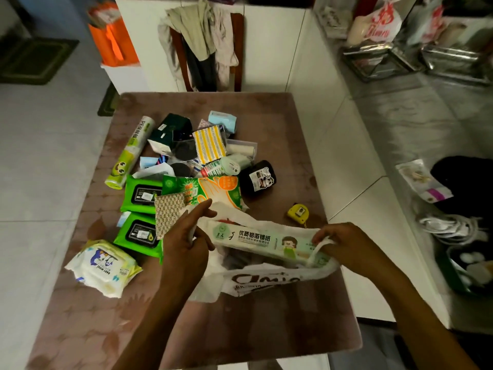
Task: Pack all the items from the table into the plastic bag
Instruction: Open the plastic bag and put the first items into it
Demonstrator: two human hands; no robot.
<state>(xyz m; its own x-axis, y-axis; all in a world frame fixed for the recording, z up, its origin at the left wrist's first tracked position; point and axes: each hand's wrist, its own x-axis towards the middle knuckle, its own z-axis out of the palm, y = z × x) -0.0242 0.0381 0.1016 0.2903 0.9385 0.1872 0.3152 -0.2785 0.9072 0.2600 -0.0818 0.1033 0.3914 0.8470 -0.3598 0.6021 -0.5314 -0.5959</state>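
Between both hands point(186, 241), white plastic bag point(256, 281) gapes, black-lettered.

Both hands point(184, 244) point(344, 244) hold the plastic bag point(256, 279) open on the table point(240, 329).

Yellow-and-white striped sponge point(209, 144), green wipes packs point(142, 194), yellow tape measure point(298, 213).

The place looked like a lived-in home, probably a dining or utility corner. A small table point(306, 124) with a brownish plush cover stood in the middle of the frame on pale floor tiles point(40, 156). At the top centre, clothes point(200, 36) hung over a wooden chair point(237, 49) against white cabinets point(269, 49). A dark doormat point(34, 60) lay at upper left, beside orange shopping bags point(114, 41). Household goods such as wet wipes point(104, 265) crowded the tabletop.
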